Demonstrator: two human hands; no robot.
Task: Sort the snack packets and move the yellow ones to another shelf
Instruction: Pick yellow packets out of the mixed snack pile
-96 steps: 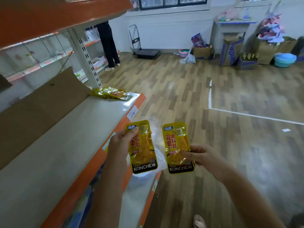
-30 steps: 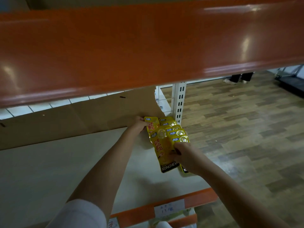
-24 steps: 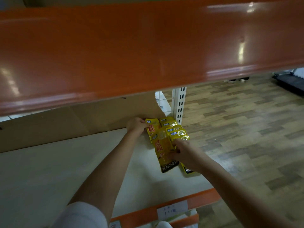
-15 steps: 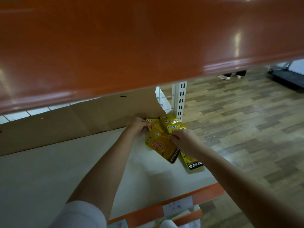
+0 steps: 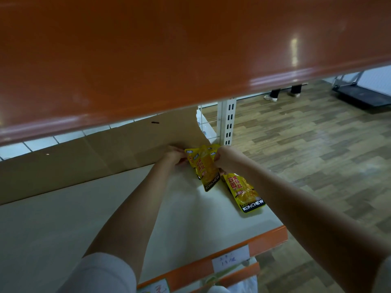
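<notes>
A small pile of yellow KONCHEW snack packets (image 5: pixel 206 168) lies at the back right corner of the white shelf (image 5: pixel 84 212), against the cardboard. My left hand (image 5: pixel 174 156) grips the pile's left edge near the top. My right hand (image 5: pixel 225 159) grips its right edge, fingers curled over the packets. One more yellow packet (image 5: pixel 243 192) lies flat and loose on the shelf just right of and nearer than the pile, touched by neither hand.
The orange upper shelf edge (image 5: pixel 190 60) fills the top of the view, close above my arms. A cardboard sheet (image 5: pixel 95 157) leans along the back. A white slotted upright (image 5: pixel 228 121) stands behind the pile. A person's feet (image 5: pixel 281 95) and a flat trolley (image 5: pixel 364 96) are on the wooden floor.
I carried two packets from in front of me to the corner pile. In the last half second both hands closed in on the pile's top, and one packet slid out to the right onto the shelf.
</notes>
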